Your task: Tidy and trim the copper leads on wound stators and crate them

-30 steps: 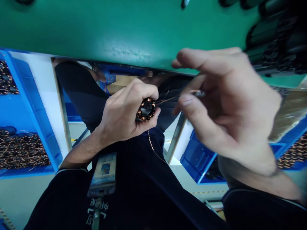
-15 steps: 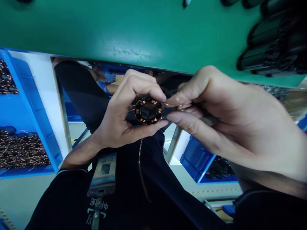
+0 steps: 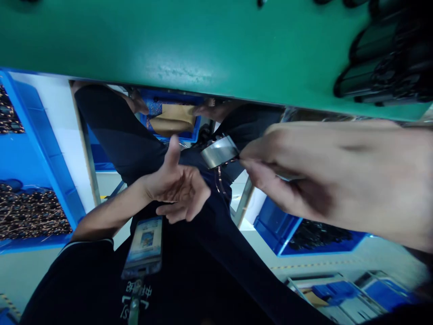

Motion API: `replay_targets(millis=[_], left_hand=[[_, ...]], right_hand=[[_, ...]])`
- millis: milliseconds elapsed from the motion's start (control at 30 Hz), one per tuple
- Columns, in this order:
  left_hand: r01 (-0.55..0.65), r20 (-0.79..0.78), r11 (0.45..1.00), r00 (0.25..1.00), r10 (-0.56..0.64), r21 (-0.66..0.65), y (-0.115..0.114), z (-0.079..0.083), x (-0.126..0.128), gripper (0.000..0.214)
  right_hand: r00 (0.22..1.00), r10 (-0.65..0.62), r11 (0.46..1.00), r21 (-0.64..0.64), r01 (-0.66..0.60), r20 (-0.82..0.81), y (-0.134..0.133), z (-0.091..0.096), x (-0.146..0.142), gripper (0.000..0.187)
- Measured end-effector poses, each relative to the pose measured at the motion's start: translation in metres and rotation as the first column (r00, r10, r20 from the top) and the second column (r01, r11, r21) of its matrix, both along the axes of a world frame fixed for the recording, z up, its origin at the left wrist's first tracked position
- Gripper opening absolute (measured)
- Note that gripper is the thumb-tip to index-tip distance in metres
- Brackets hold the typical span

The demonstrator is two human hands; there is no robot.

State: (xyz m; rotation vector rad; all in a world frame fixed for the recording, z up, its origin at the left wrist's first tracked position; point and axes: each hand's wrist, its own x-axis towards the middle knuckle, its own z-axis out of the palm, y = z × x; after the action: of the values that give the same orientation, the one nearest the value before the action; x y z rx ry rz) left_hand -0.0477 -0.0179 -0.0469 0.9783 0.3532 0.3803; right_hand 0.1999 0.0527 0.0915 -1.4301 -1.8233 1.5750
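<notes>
A motor stator (image 3: 220,152) hangs tilted over my lap, its smooth silver outer side toward me. Copper wire ends trail below it. My right hand (image 3: 324,180) pinches it at its right edge with thumb and forefinger; whether they grip its leads or its rim is hidden. To the lower left, apart from the stator, my left hand (image 3: 184,192) is empty, thumb raised and fingers loosely curled with the palm partly showing.
A green tabletop (image 3: 169,49) spans the top, with several black cylinders (image 3: 382,63) at its right. A blue bin (image 3: 37,135) of copper-wound parts stands left, another blue bin (image 3: 277,221) of dark parts lower right. Under the table, a blue box (image 3: 192,133) holds cardboard.
My left hand has let go of the stator and dropped down and left. In my right hand the stator has turned from its wound face to its silver side.
</notes>
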Motion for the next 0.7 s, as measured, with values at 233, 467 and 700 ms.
replay_targets(millis=[233,467,700], left_hand=[[-0.641,-0.065,0.498,0.575,0.816,0.584,-0.031,-0.035,0.033,0.085],[-0.591,-0.010,0.689,0.756,0.655,0.419,0.010,0.011,0.027,0.034],[-0.521,-0.107,0.775,0.801,0.588,0.357,0.014,0.017,0.007,0.041]], right_hand=[[0.988,0.029,0.864,-0.493,-0.101,-0.152,-0.014,-0.015,0.018,0.034],[0.958,0.287,0.956,-0.062,-0.286,0.000,-0.009,-0.009,0.010,0.036],[0.947,0.256,0.911,0.279,-0.304,0.197,0.012,-0.007,0.037,0.030]])
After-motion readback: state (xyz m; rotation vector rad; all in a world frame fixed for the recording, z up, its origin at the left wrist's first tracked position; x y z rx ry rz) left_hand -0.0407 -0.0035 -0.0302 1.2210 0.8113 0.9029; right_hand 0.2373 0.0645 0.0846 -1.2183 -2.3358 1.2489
